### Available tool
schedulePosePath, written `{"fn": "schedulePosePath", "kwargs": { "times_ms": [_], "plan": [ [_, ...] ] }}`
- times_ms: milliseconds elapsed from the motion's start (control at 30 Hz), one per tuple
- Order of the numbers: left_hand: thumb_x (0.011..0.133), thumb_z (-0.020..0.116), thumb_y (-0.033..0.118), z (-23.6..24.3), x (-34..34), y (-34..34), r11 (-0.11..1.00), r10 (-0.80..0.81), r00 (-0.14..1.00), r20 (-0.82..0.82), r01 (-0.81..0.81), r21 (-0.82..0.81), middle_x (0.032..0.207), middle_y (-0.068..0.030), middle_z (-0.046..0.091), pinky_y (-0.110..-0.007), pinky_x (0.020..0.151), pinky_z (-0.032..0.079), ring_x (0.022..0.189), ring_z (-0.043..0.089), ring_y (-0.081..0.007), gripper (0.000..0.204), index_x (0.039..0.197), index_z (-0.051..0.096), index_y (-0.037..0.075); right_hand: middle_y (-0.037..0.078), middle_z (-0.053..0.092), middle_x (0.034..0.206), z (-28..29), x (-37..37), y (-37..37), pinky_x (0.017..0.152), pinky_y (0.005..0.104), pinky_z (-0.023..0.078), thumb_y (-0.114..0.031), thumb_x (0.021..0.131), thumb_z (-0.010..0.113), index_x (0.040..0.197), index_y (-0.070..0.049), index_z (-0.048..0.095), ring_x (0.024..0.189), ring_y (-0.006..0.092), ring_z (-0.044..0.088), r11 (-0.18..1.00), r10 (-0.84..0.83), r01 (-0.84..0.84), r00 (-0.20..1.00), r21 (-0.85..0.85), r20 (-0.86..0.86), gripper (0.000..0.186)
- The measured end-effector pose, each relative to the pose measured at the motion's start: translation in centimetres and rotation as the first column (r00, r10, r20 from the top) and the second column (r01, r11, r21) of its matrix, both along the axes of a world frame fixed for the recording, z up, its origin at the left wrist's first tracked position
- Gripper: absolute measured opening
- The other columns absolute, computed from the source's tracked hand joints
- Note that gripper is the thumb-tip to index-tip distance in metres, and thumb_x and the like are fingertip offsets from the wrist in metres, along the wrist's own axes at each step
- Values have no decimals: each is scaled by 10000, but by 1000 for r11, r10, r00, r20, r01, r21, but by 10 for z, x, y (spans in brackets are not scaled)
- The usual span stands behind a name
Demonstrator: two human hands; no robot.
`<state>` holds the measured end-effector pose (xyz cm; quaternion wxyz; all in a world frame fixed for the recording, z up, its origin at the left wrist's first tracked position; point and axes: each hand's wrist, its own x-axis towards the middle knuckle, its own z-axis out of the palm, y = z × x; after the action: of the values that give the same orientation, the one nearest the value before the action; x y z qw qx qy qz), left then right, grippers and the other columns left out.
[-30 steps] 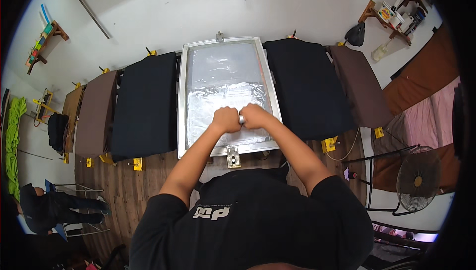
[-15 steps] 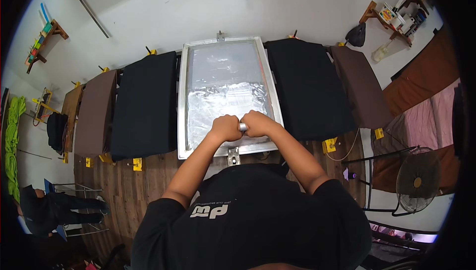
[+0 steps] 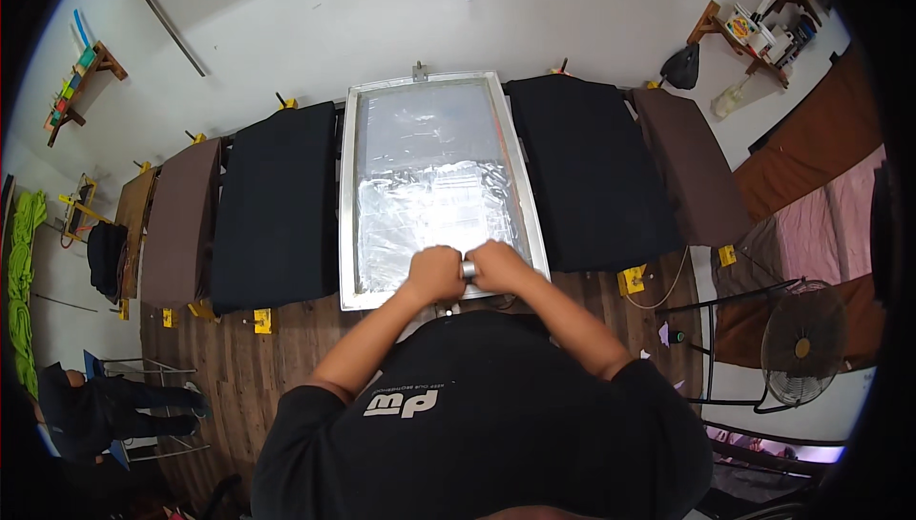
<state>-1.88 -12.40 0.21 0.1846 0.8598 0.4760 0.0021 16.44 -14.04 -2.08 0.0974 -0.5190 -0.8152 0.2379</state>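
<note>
A silver-framed printing screen [image 3: 347, 186] lies flat in front of me. Its mesh is grey at the far end, and the near half has a shiny, wet-looking whitish area. Over the near end of the mesh, my left hand [image 3: 437, 274] and my right hand [image 3: 498, 267] are closed side by side around the handle of a squeegee [image 3: 468, 270]. Only a short silver piece of it shows between my fists; its blade is hidden beneath them. A metal hinge clamp [image 3: 420, 72] sits at the screen's far edge.
Black cloth-covered boards [image 3: 277, 205] flank the screen, with brown ones [image 3: 181, 219] farther out. Yellow brackets [image 3: 632, 280] stick out below them. At the right stands a fan [image 3: 803, 346]; at the lower left, another person [image 3: 114, 401] is beside a folding table. Wall shelves [image 3: 749, 48] hold containers.
Both hands have drawn the squeegee a little toward my body, closer to the near edge of the frame. More of the shiny area shows beyond them.
</note>
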Motion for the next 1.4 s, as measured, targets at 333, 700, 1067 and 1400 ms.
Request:
{"fn": "schedulePosePath", "kwargs": {
  "times_ms": [333,700,1067,1400],
  "plan": [
    [700,695,279,5,18,92,999,42,992,-117,-39,29,891,-204,751,-444,759,606,838,744,-371,278,839,759,47,242,716,844,11,4,95,797,486,585,-126,643,720,801,-35,743,840,419,711,999,-24,22,998,43,55,184],
    [682,726,309,-4,0,4,999,-43,997,-64,41,-31,790,-182,732,-461,727,592,767,727,-369,250,803,772,96,224,714,814,10,-7,0,762,492,576,-162,660,719,828,-50,731,813,415,704,998,33,-29,996,-54,85,202],
    [704,723,206,-29,4,47,956,34,989,144,-74,283,907,-153,675,-465,752,573,867,666,-358,223,872,702,60,215,710,843,-3,-11,50,759,508,567,-128,722,683,820,-40,711,826,423,694,977,-107,115,993,180,-52,134],
    [698,711,282,3,0,1,999,2,1000,-19,-3,-51,821,-175,726,-480,722,587,793,721,-374,229,810,745,85,203,703,788,11,-1,0,739,501,564,-163,692,702,811,-58,694,799,414,699,998,15,-11,998,-68,57,159]
  ]
}}
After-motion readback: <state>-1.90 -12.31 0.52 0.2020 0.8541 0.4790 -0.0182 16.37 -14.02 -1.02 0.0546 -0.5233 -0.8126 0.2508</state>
